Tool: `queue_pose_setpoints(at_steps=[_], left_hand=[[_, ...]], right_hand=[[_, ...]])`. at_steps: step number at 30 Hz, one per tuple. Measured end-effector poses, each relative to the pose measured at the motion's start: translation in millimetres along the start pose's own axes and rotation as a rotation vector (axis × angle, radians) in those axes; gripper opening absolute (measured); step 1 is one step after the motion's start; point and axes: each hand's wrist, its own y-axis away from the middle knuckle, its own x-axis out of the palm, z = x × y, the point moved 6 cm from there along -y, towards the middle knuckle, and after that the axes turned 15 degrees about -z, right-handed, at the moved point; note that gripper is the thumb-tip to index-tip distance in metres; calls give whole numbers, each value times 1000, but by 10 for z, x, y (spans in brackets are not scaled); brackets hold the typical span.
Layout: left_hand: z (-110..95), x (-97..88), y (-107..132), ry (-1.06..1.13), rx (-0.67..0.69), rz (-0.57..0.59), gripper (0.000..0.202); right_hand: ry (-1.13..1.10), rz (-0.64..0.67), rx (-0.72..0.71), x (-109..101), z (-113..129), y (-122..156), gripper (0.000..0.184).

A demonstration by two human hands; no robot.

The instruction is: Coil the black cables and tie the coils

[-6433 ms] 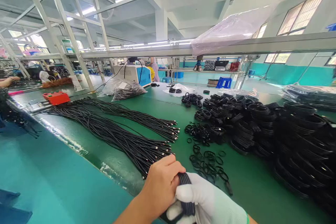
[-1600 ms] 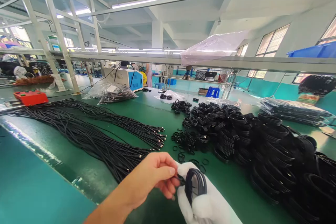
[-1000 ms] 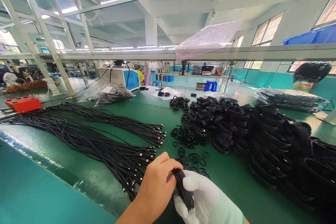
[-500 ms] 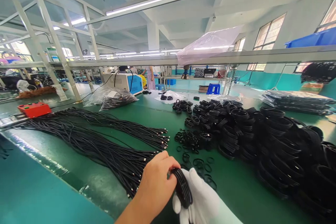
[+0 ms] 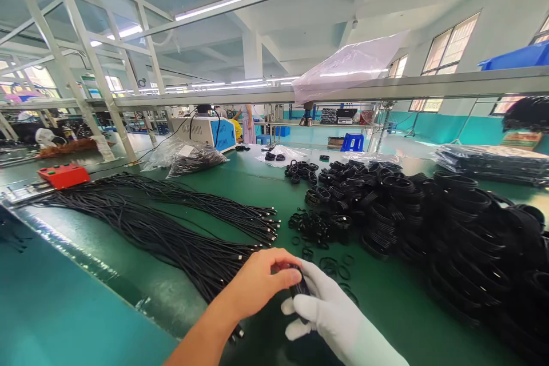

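Your left hand [image 5: 261,283], bare, and your right hand [image 5: 332,314], in a white glove, meet low in the middle of the view, just above the near part of the green table [image 5: 386,300]. Both are closed on one small coiled cable [image 5: 300,287]. Your left thumb and fingertips pinch it from the left, and your gloved fingers [image 5: 315,277] fold over it from the right. The two hands touch around it, so only a dark sliver of the coil shows between them and the rest is hidden. The coil is held off the table, not resting on it.

Just beyond your gloved fingers, a scatter of loose black rings [image 5: 330,266] lies on the green surface. Farther back and to your right, heaps of wound coils [image 5: 407,211] cover much of the table. To your left, a long sheaf of straight black cables [image 5: 163,223] runs across the surface, its plug ends [image 5: 257,249] pointing toward you and stopping near your left hand.

Well behind that sheaf sit a red box [image 5: 64,175], a clear bag of dark parts [image 5: 189,154] and a white-and-blue machine [image 5: 210,131].
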Motion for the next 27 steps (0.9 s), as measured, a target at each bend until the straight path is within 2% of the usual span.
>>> queue_pose_setpoints(at_steps=[4, 9, 12, 14, 16, 19, 22, 25, 27], left_hand=[[62, -66, 109, 47, -79, -214, 26], [234, 208, 291, 383, -311, -100, 20], [293, 312, 324, 509, -342, -106, 25], [322, 341, 326, 540, -331, -103, 27], [342, 327, 326, 480, -307, -102, 25], [335, 235, 332, 214, -257, -122, 21], [201, 81, 333, -33, -78, -262, 13], [69, 66, 353, -124, 138, -338, 37], [82, 110, 363, -150, 215, -360, 41]], right_hand=[[-126, 86, 17, 19, -5, 27, 53], [3, 141, 3, 37, -23, 47, 52], [72, 148, 28, 50, -44, 54, 59], [75, 145, 49, 65, -54, 65, 56], [58, 142, 60, 79, -58, 79, 49], [5, 134, 66, 69, -60, 92, 45], [6, 147, 108, 38, -111, 85, 50], [65, 152, 138, 6, -192, 62, 58], [67, 148, 136, -4, -228, 52, 63]])
